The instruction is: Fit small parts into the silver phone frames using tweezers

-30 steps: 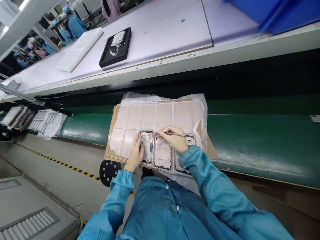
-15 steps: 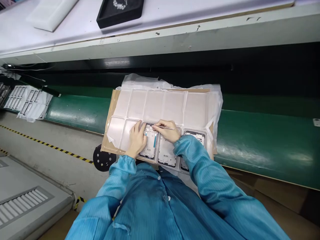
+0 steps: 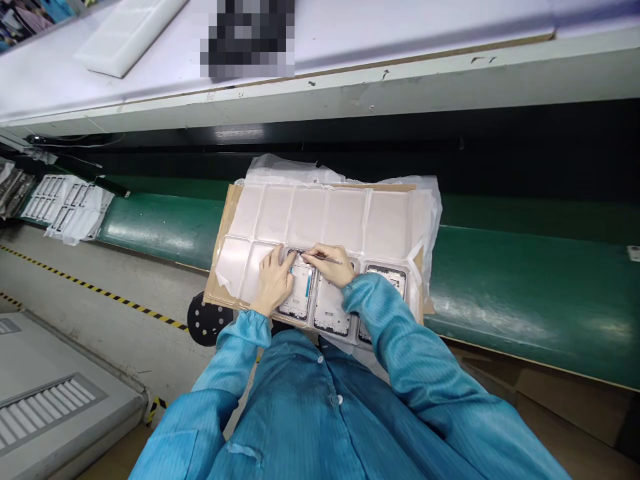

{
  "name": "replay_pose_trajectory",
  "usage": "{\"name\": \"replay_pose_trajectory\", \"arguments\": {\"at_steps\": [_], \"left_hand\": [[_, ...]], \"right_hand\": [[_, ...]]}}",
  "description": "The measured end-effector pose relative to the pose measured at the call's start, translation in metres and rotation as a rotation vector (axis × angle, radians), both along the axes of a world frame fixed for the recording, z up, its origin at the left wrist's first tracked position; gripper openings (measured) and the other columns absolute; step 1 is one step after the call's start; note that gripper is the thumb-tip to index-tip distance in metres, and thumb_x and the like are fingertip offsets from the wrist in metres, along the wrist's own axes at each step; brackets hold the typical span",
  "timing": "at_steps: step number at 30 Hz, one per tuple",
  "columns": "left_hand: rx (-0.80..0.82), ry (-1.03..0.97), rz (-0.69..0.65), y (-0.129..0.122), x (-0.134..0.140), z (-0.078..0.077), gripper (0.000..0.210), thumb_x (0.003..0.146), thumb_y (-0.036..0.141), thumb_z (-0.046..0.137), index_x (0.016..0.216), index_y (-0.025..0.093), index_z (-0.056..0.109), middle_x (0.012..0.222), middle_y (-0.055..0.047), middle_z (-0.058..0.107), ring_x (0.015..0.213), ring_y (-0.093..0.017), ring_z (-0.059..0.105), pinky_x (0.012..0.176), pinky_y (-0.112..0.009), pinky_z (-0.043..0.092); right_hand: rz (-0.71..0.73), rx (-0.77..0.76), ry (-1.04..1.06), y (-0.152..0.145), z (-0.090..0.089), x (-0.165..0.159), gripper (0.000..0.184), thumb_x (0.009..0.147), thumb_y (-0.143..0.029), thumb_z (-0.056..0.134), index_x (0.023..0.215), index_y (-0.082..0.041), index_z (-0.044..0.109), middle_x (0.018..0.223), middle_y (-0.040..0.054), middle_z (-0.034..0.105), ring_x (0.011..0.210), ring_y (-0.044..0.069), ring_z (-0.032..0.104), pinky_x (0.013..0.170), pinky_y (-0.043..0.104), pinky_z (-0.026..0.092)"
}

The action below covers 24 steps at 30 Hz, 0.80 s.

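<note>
My right hand (image 3: 332,263) pinches a thin metal pen-like tool (image 3: 327,259), its tip at the top end of a phone frame (image 3: 299,293). My left hand (image 3: 274,280) lies at that frame's left side with fingers spread, the fingertips touching its upper edge. A blue strip shows along the frame's right side. Two more phone frames, a middle one (image 3: 331,308) and a right one (image 3: 390,277), sit in neighbouring pockets of the clear plastic tray (image 3: 270,212). My right hand and sleeve partly cover these two.
Brown cardboard (image 3: 220,290) and white sheeting lie under the tray, on a green bench (image 3: 525,280). A raised white shelf (image 3: 375,40) runs along the back, bearing a white block (image 3: 127,40). More frames on white sheets (image 3: 75,207) lie far left. A round black stool (image 3: 207,320) stands below.
The view has shifted slightly. My right hand, with the thin tool, has moved a little left along the frame's top end. My left hand stays at the same frame.
</note>
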State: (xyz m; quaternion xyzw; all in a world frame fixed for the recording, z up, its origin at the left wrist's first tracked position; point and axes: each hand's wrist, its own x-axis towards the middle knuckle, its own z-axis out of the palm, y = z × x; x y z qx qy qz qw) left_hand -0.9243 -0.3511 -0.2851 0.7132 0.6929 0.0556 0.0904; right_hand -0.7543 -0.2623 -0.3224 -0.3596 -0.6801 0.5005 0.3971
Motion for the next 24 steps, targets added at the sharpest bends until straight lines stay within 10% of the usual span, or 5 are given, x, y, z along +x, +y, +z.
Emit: {"name": "replay_pose_trajectory", "arguments": {"at_steps": [15,24], "left_hand": [[-0.021,0.319,-0.036,0.003,0.019,0.005,0.053,0.094,0.014,0.043,0.147,0.013,0.047,0.154,-0.027,0.040,0.134,-0.039,0.045,0.101,-0.052,0.044],[-0.103,0.320,0.030,0.007,0.029,0.018,0.056,0.090,0.009,0.045,0.145,0.015,0.048,0.155,-0.025,0.040,0.127,-0.037,0.051,0.097,-0.051,0.048]], "right_hand": [[-0.134,-0.212,0.146,0.001,0.012,0.005,0.040,0.077,-0.059,0.077,0.069,-0.021,0.069,0.068,0.0039,0.074,0.065,0.021,0.070,0.062,0.030,0.056],[-0.463,-0.337,0.225,-0.042,0.048,0.102,0.045,0.064,-0.059,0.089,0.072,-0.020,0.070,0.066,0.0067,0.075,0.060,0.023,0.073,0.057,0.034,0.062]]}}
